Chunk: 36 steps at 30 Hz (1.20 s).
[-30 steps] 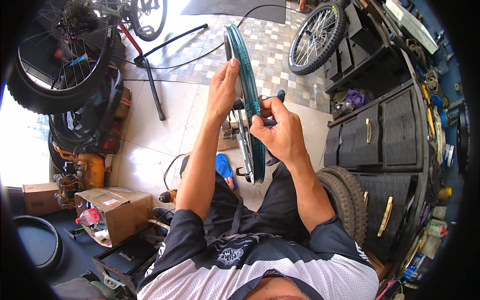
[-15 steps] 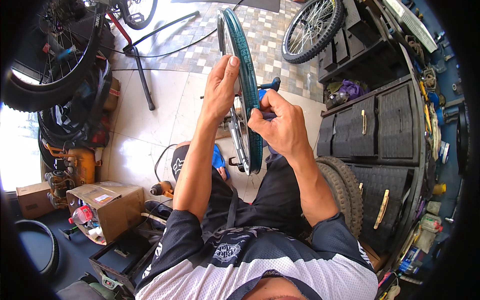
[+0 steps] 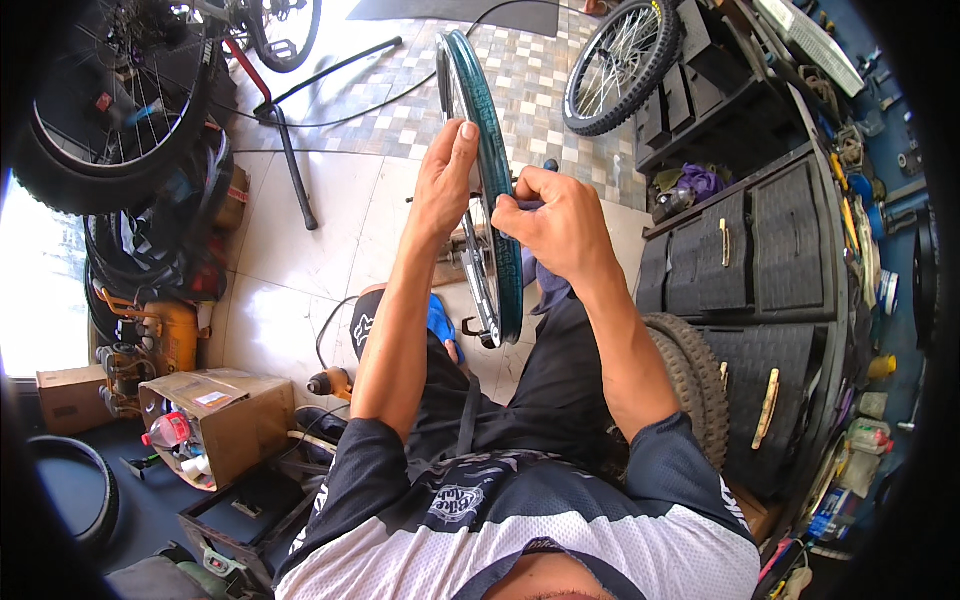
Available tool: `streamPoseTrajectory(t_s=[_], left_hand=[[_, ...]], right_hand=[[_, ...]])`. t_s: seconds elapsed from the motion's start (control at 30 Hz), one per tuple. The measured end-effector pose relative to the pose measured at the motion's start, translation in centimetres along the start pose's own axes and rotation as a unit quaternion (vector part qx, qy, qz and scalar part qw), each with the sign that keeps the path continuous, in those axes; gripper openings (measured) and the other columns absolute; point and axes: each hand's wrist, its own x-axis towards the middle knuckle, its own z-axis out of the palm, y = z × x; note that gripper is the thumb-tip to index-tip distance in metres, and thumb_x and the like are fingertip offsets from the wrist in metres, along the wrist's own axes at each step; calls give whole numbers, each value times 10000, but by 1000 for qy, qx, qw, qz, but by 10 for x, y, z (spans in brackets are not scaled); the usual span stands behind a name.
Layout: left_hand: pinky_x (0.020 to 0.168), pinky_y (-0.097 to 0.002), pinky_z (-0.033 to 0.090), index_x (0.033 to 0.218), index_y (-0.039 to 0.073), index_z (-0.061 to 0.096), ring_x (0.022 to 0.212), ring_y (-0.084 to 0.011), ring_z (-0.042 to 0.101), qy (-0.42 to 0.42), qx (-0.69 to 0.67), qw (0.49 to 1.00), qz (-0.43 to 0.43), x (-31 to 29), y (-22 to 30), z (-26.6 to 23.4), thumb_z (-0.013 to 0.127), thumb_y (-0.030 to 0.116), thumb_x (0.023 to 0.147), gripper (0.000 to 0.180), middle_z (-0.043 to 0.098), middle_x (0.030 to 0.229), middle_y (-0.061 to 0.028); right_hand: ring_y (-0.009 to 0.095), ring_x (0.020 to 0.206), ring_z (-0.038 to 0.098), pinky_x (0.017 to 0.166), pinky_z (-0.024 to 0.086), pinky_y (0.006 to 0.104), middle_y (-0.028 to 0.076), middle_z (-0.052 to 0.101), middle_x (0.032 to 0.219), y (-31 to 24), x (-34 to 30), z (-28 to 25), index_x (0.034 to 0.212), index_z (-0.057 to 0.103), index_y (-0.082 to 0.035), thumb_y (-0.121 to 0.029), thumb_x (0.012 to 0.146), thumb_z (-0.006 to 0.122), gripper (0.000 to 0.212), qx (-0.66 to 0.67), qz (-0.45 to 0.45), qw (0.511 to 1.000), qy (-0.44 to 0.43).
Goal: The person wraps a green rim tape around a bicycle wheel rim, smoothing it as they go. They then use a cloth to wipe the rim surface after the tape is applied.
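A bicycle wheel [image 3: 510, 300] stands upright and edge-on in front of me, with a glossy teal band around its outer face. My left hand [image 3: 443, 190] grips its left side, thumb lying up along the rim. On the right side my right hand [image 3: 560, 222] is closed, thumb and curled finger pressed together against the band's edge. Whatever is pinched there is hidden by the fingers. Beside the wheel's lower part runs a silver metal arm [image 3: 478, 285]. A dark cloth [image 3: 548, 290] hangs near my right knee.
Black drawers [image 3: 790, 235] line the right side, with knobby tyres [image 3: 690, 370] below them. Another wheel [image 3: 622, 70] leans at the back right. To the left are a bike stand leg [image 3: 292, 170], an orange compressor [image 3: 170, 330], a cardboard box [image 3: 245, 420] and a drill [image 3: 330, 382].
My right hand has shifted slightly up and left along the wheel's edge. The left hand keeps its hold on the rim. The whole view has moved a little.
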Motion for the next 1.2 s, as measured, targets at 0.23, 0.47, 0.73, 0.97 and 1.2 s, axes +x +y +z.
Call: streamPoseTrajectory(t_s=[0.23, 0.47, 0.73, 0.97, 1.2], left_hand=[[751, -280, 404, 1032, 37, 664, 834, -83, 452, 12, -41, 998, -39, 14, -6, 3, 518, 483, 1142, 481, 534, 855, 42], [767, -268, 515, 1148, 21, 733, 837, -95, 626, 25, -71, 993, -88, 34, -3, 1, 553, 543, 1107, 554, 684, 935, -14], [689, -263, 507, 1101, 48, 750, 753, -86, 616, 47, -47, 995, -78, 37, 4, 4, 551, 546, 1105, 536, 682, 883, -4], [601, -247, 436, 992, 72, 688, 667, -60, 536, 56, -71, 993, -78, 31, 14, 13, 516, 509, 1132, 490, 591, 769, 42], [616, -255, 425, 1039, 42, 708, 667, -75, 523, 75, -16, 996, -40, 18, -6, 17, 438, 605, 1117, 630, 630, 811, 2]], right_hand=[[311, 666, 700, 668, 553, 408, 186, 698, 735, 6, 6, -8, 912, 678, -19, -336, 882, 794, 339, 51, -17, 998, 43], [65, 817, 561, 748, 495, 262, -7, 622, 917, 23, -33, -51, 1087, 614, -28, -187, 1046, 646, 167, 247, -72, 963, 84], [173, 813, 676, 756, 552, 303, 87, 660, 952, 36, -69, 20, 1007, 705, -5, -15, 866, 780, 160, 257, -37, 965, 26], [170, 817, 644, 739, 547, 299, 71, 600, 932, 34, -67, 37, 969, 693, -31, 25, 814, 761, 179, 201, -86, 974, 63], [128, 766, 527, 665, 475, 287, 31, 514, 890, 35, -42, 39, 884, 623, -39, 11, 774, 765, 187, 234, -87, 967, 57]])
